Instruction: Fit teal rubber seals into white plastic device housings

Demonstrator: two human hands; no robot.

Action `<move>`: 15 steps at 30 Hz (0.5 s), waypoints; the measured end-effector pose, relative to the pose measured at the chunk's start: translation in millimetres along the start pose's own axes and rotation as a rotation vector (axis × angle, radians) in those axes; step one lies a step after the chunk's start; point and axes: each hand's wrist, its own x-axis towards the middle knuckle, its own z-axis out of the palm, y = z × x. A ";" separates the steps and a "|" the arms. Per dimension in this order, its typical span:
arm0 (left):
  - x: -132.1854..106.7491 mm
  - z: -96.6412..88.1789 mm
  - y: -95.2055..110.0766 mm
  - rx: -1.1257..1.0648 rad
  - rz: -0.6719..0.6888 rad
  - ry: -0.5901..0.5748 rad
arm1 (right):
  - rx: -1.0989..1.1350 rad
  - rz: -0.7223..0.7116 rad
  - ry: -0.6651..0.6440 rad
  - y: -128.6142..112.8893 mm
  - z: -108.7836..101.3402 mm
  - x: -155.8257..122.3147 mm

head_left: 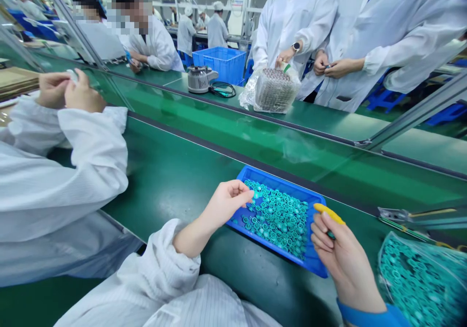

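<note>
A shallow blue tray (255,173) lies on the green bench in front of me, holding several small teal rings (280,217). My left hand (226,203) rests over the tray's left side, fingers curled and pinched together above the rings; whatever it pinches is too small to name. My right hand (337,251) sits at the tray's right edge, closed round a yellow-handled tool (328,211) whose tip points left over the rings.
A clear bag of more teal rings (423,278) lies at the lower right. A co-worker's white sleeve (62,181) fills the left. Across the conveyor stand people in white coats, a bagged bundle (273,91), a grey device (199,79) and a blue crate (222,62).
</note>
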 end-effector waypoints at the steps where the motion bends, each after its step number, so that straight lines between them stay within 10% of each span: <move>1: -0.1 -1.2 -0.1 -0.009 -0.006 0.002 | -0.054 0.025 -0.012 -1.4 0.1 1.6; 15: -18.1 21.8 13.1 -0.208 -0.141 -0.196 | 0.176 0.225 -0.111 -1.0 61.3 -29.0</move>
